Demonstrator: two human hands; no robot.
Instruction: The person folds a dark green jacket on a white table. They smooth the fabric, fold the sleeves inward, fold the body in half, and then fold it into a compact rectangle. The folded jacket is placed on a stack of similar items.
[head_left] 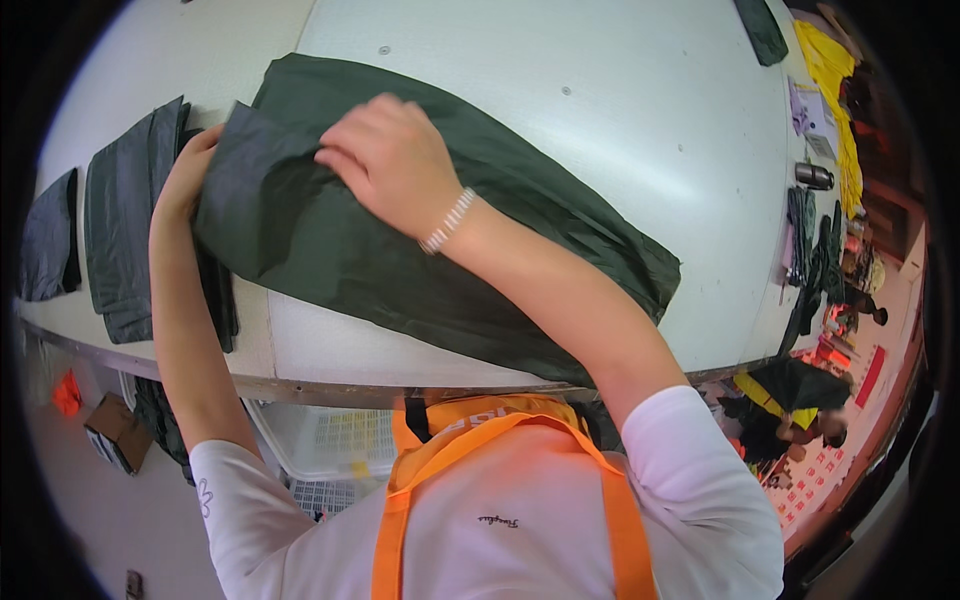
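Note:
A long piece of dark green, slightly shiny fabric, folded into layers, lies slantwise over the white table. My right hand, with a pale beaded bracelet at its wrist, is over the upper left part of this fabric. Its fingers are loosely bent, a little blurred, with the thumb apart and nothing seen in them. At the fabric's left end is my left hand. The fabric's edge covers its fingertips, so its grip is hidden.
Left of my left arm lie a folded dark green stack and a smaller dark piece. A metal cup, dark straps and yellow fabric line the right side. Below the front edge are a white plastic crate and a cardboard box.

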